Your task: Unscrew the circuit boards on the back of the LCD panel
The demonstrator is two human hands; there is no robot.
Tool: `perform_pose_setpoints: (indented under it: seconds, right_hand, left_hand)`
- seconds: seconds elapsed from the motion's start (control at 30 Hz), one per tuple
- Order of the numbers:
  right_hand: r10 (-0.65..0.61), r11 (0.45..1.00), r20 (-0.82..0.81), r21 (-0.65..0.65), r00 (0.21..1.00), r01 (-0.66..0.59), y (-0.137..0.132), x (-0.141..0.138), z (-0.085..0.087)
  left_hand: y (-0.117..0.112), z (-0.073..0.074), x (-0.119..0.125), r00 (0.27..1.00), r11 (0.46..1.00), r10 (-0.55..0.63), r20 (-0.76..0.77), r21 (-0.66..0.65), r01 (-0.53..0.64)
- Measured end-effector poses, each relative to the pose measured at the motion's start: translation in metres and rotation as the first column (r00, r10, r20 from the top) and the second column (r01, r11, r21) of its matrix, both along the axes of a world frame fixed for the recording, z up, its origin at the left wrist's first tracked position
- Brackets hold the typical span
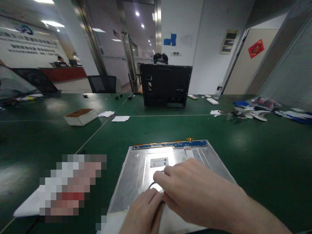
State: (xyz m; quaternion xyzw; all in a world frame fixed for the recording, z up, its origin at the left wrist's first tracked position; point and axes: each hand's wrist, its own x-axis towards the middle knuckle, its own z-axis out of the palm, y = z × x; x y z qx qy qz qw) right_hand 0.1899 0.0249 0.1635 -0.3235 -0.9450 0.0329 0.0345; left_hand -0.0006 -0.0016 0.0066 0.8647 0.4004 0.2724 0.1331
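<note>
Green tabletop (263, 162) bears a metal panel (125, 182) beneath left hand (142, 209) and right hand (192, 190), their fingers' grip unclear.

On the green counter (151, 128), at left, an open box (84, 121), white outside and brown within. Just to its right, a crumpled white paper (106, 114), then a flatter sheet (121, 119). Farther back, a black panel (168, 85), upright, rear side toward the camera; left of it, past the counter's edge, a mesh-backed chair (102, 84). At right, a clear bottle (218, 90), upright, near a small white object (212, 101); farther right, a clear plastic bag (265, 103) with reddish contents. Behind, a pale door (243, 71) with a red sign (256, 48).
</note>
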Motion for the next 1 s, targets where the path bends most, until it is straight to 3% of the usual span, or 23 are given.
perform_pose_setpoints:
  seconds: [0.17,0.5,0.87,1.0]
  right_hand:
    - [0.040,0.999,-0.028,-0.002,0.999,-0.040,-0.0013,0.0013,-0.0005]
    - [-0.061,0.998,0.017,0.009,0.998,0.061,0.0013,-0.0018,-0.0034]
    - [0.067,0.998,-0.041,0.011,0.997,-0.066,-0.0006,0.0021,-0.0019]
    - [0.053,0.999,-0.042,-0.005,0.998,-0.053,-0.0005,0.0012,-0.0036]
  left_hand:
    - [0.0002,0.0029,0.0009,1.000,1.000,0.014,0.017,0.008,-0.015]
    - [-0.0004,0.0021,0.0010,0.999,1.000,0.006,0.040,-0.018,-0.006]
    - [0.0008,0.0055,0.0035,0.999,0.999,0.009,0.053,0.042,-0.012]
    - [0.0011,0.0041,0.0047,0.997,0.997,0.002,0.082,0.074,-0.008]
